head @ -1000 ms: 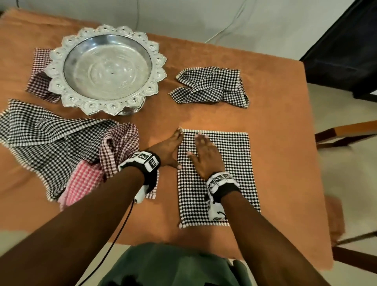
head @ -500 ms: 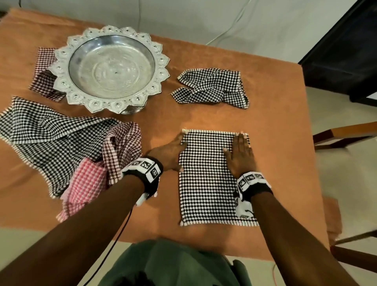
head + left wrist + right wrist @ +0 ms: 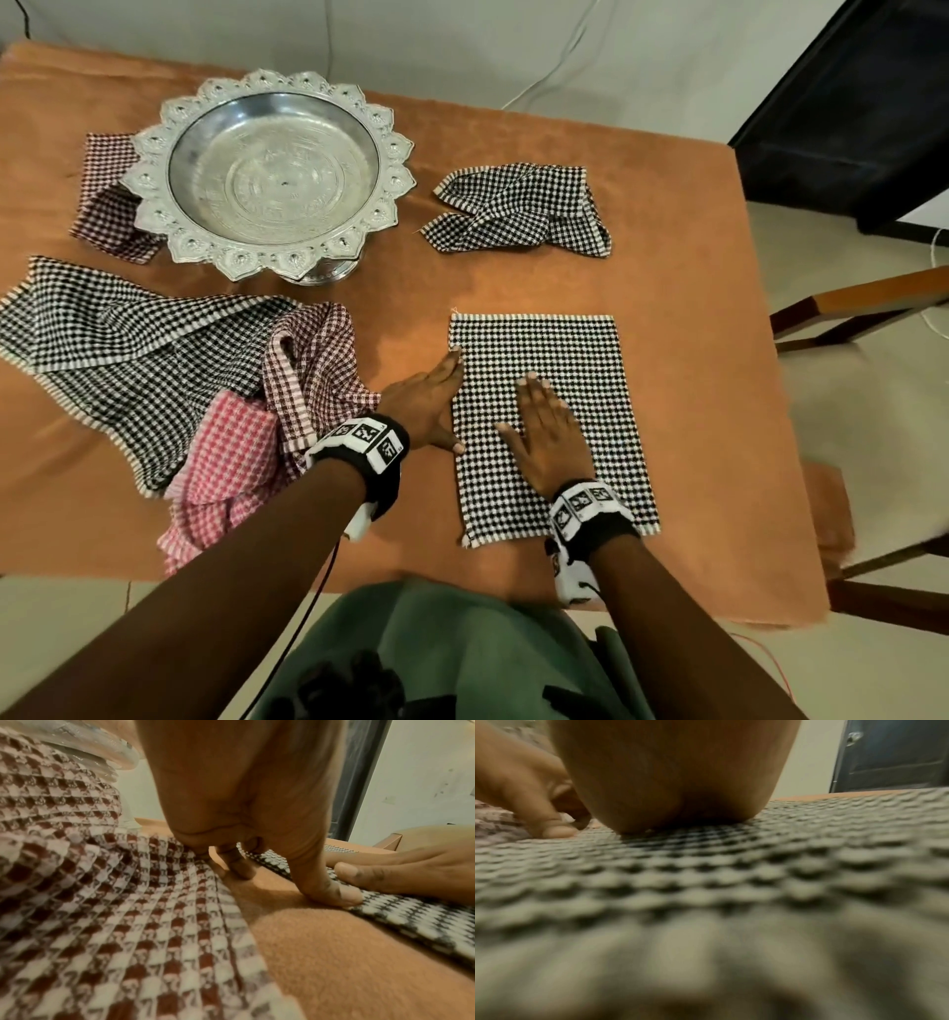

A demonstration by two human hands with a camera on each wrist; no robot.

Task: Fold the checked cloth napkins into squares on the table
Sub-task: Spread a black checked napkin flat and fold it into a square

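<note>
A: Which step is the person working on?

B: Smoothing, I'd judge. The black-and-white checked cloth napkin (image 3: 552,426), already lying as a flat rectangle, is sitting on the near right part of the orange cloth-covered table (image 3: 693,318). The right hand (image 3: 549,437) is lying on it palm down, fingers straight, gripping nothing. The left hand (image 3: 426,406) is resting at the napkin's left edge, its thumb pressing the hem, fingers extended and holding nothing.

A: And the others?

B: A crumpled black-and-white checked napkin (image 3: 518,210) is waiting at the far side, a heap of black, maroon and pink checked napkins (image 3: 205,390) is lying to the left, and one maroon checked napkin (image 3: 102,205) is peeking from under the scalloped silver metal bowl (image 3: 272,174).

A: Next move?

B: It's longer than wide, so probably both hands are going to need the near corners, lifting them over to meet the far edge for a square.
</note>
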